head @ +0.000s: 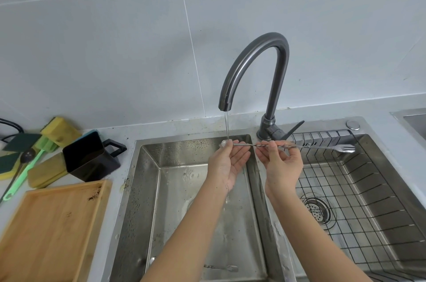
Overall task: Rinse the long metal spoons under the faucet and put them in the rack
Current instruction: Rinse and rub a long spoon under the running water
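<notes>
A long metal spoon with a twisted stem and a forked end lies level across both hands. My left hand pinches its bowl end under the thin water stream from the dark curved faucet. My right hand grips the stem near its middle, and the forked end sticks out over the wire rack in the right basin. Another long spoon lies on the bottom of the left basin, near the front, partly hidden by my left forearm.
On the counter at left sit a wooden tray, a black plastic container, yellow and green sponges and a green-handled brush. A drain strainer shows under the rack. Tiled wall stands behind the faucet.
</notes>
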